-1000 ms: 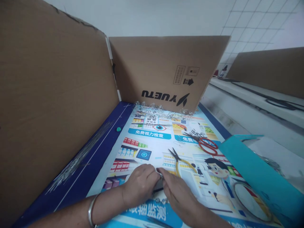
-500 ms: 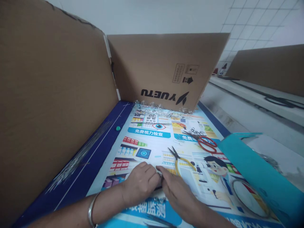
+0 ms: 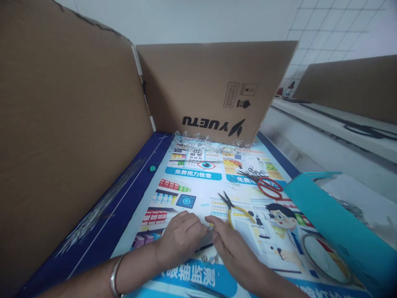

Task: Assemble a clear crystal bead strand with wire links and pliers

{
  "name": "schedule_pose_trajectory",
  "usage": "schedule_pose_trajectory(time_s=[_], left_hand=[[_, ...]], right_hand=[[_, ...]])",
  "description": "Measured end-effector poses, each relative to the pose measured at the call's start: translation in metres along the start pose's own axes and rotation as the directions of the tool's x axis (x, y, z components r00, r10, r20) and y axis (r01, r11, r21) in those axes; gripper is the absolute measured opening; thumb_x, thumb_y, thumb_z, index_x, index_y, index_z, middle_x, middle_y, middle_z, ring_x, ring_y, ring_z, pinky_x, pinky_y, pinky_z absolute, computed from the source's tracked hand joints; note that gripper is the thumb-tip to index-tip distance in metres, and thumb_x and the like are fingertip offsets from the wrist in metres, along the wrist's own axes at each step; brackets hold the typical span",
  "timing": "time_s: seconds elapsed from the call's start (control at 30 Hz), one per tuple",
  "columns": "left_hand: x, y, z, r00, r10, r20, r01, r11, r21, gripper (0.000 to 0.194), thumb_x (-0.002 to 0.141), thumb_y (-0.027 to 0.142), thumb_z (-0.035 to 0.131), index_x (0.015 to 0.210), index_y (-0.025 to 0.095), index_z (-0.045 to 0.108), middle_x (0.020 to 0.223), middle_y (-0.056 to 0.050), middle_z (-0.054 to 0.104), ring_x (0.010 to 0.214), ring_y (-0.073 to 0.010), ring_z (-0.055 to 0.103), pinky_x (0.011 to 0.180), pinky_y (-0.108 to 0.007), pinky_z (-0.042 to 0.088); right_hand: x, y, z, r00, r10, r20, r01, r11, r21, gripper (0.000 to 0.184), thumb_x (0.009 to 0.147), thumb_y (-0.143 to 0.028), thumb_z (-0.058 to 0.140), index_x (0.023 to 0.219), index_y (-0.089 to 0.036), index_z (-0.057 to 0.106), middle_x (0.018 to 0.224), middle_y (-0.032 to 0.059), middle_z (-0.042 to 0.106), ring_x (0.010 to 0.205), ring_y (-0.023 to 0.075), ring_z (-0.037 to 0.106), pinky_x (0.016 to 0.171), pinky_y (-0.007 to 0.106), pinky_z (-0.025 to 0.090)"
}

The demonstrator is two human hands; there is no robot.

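My left hand (image 3: 181,240) and my right hand (image 3: 232,250) meet at the near middle of a printed poster mat (image 3: 186,186). Both are closed in a pinch on a small object (image 3: 208,238) between them, too hidden to name. A silver bangle (image 3: 114,276) circles my left wrist. A few tiny clear beads (image 3: 209,259) lie on the mat just below the hands. Yellow-handled pliers (image 3: 233,207) lie just beyond my right fingers.
Red-handled scissors (image 3: 268,186) and small metal rings lie farther right. Brown cardboard panels (image 3: 71,111) wall off the left and back. Thin wires (image 3: 99,209) lie along the left panel's foot. A teal bag (image 3: 338,231) stands at right. Clear bits (image 3: 204,138) line the back panel.
The hands have stayed together on the mat with only slight finger movement. The view has tilted a little.
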State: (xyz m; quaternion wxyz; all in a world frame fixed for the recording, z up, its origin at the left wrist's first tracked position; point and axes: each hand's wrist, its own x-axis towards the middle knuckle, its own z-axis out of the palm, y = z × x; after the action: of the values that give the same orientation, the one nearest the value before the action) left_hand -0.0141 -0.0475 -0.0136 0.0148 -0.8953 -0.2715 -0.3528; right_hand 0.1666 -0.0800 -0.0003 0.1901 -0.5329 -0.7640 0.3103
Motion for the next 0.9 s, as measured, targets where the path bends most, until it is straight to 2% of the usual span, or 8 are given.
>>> schedule_pose_trajectory(time_s=[0.13, 0.27, 0.37, 0.5, 0.63, 0.77, 0.9], left_hand=[[0.003, 0.001, -0.003, 0.99, -0.123, 0.066, 0.135, 0.958, -0.252, 0.01, 0.087, 0.013, 0.044, 0.087, 0.017, 0.053, 0.076, -0.003, 0.059, 0.072, -0.015, 0.051, 0.069, -0.028, 0.037], [0.009, 0.002, -0.006, 0.954, -0.263, 0.141, 0.299, 0.838, -0.457, 0.01, 0.088, 0.016, 0.042, 0.087, 0.017, 0.052, 0.081, -0.003, 0.058, 0.077, -0.015, 0.051, 0.072, -0.027, 0.039], [0.009, 0.003, -0.005, 0.89, -0.394, 0.23, 0.453, 0.708, -0.542, 0.012, 0.089, 0.02, 0.041, 0.087, 0.017, 0.052, 0.083, -0.004, 0.056, 0.078, -0.0152, 0.052, 0.071, -0.026, 0.041], [0.007, 0.005, -0.001, 0.782, -0.54, 0.312, 0.6, 0.516, -0.611, 0.012, 0.088, 0.024, 0.042, 0.087, 0.017, 0.052, 0.084, -0.004, 0.056, 0.08, -0.016, 0.053, 0.072, -0.027, 0.041], [0.008, 0.007, 0.002, 0.702, -0.605, 0.377, 0.646, 0.316, -0.695, 0.011, 0.088, 0.027, 0.044, 0.082, 0.018, 0.049, 0.078, -0.002, 0.057, 0.074, -0.0145, 0.052, 0.068, -0.026, 0.041], [0.009, 0.008, 0.006, 0.648, -0.612, 0.453, 0.649, 0.132, -0.75, 0.012, 0.086, 0.029, 0.047, 0.08, 0.018, 0.046, 0.071, 0.0, 0.058, 0.063, -0.0115, 0.049, 0.06, -0.023, 0.04], [0.01, 0.006, 0.01, 0.603, -0.62, 0.502, 0.648, 0.014, -0.762, 0.016, 0.084, 0.031, 0.05, 0.078, 0.018, 0.044, 0.063, 0.002, 0.055, 0.056, -0.0102, 0.048, 0.054, -0.021, 0.039]], right_hand=[[0.0, 0.001, -0.003, 0.997, 0.072, -0.041, -0.066, 0.987, 0.144, 0.029, 0.092, -0.032, 0.029, 0.113, -0.021, 0.046, 0.109, 0.0074, 0.06, 0.101, 0.0201, 0.055, 0.082, 0.032, 0.042], [0.003, 0.003, -0.006, 0.993, 0.107, -0.052, -0.088, 0.955, 0.283, 0.021, 0.092, -0.033, 0.031, 0.098, -0.022, 0.047, 0.085, 0.0019, 0.058, 0.079, 0.0163, 0.055, 0.067, 0.026, 0.042], [0.006, 0.005, -0.007, 0.994, 0.11, -0.024, -0.094, 0.93, 0.356, 0.019, 0.091, -0.033, 0.032, 0.092, -0.022, 0.048, 0.07, -0.0031, 0.048, 0.063, 0.0129, 0.048, 0.057, 0.023, 0.038], [0.01, 0.007, -0.006, 0.994, 0.111, 0.021, -0.11, 0.9, 0.422, 0.02, 0.089, -0.03, 0.034, 0.093, -0.021, 0.051, 0.064, -0.0046, 0.043, 0.06, 0.0118, 0.043, 0.055, 0.022, 0.035], [0.011, 0.011, -0.004, 0.993, 0.111, 0.045, -0.119, 0.877, 0.465, 0.022, 0.089, -0.03, 0.036, 0.096, -0.02, 0.054, 0.064, -0.0042, 0.045, 0.061, 0.0117, 0.044, 0.057, 0.022, 0.035], [0.013, 0.014, -0.004, 0.992, 0.099, 0.081, -0.126, 0.86, 0.494, 0.022, 0.088, -0.029, 0.037, 0.097, -0.019, 0.055, 0.064, -0.0038, 0.048, 0.06, 0.0116, 0.045, 0.057, 0.022, 0.037], [0.014, 0.013, -0.006, 0.994, 0.039, 0.098, -0.083, 0.861, 0.501, 0.021, 0.089, -0.03, 0.037, 0.09, -0.018, 0.055, 0.063, -0.0034, 0.049, 0.059, 0.0112, 0.046, 0.056, 0.022, 0.038]])
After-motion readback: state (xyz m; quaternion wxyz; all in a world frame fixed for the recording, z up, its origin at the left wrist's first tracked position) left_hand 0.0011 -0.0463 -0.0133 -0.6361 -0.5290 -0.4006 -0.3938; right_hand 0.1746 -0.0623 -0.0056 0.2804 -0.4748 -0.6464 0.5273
